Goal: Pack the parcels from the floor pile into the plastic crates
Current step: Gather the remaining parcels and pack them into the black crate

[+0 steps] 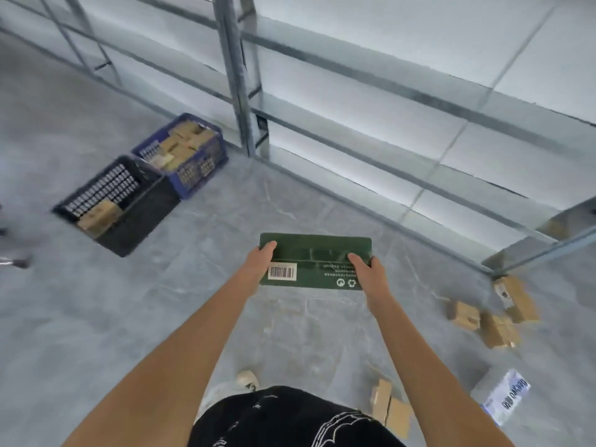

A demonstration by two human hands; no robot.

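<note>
Both hands hold one flat green parcel (317, 261) out in front of the body, above the grey floor (209, 285). The left hand (260, 261) grips the parcel's left edge — its thumb lies curled over the top face, and the rest of the fingers are hidden beneath. The right hand (369, 272) grips the right edge in the same way, thumb on top and pointing inward, fingers wrapped under and out of sight. The parcel sits roughly level between them, its white barcode label (282, 271) just beside the left hand and printed recycling marks near the right wrist.

Ahead and to the left, well apart from the hands, two plastic crates stand side by side on the floor by the metal shelving (245, 91). The blue crate (193, 175) holds many brown boxes, nearly to its rim; the black crate (135, 217) touches it and holds one brown box (100, 217) in its near corner.

To the right, brown parcels (498, 321) lie scattered on the floor near a shelf foot. Closer in, another brown parcel (392, 406) lies beside the person's black shorts (290, 421), and a white-and-blue parcel (501, 400) lies further right. A light shoe (246, 379) shows below the left forearm.
</note>
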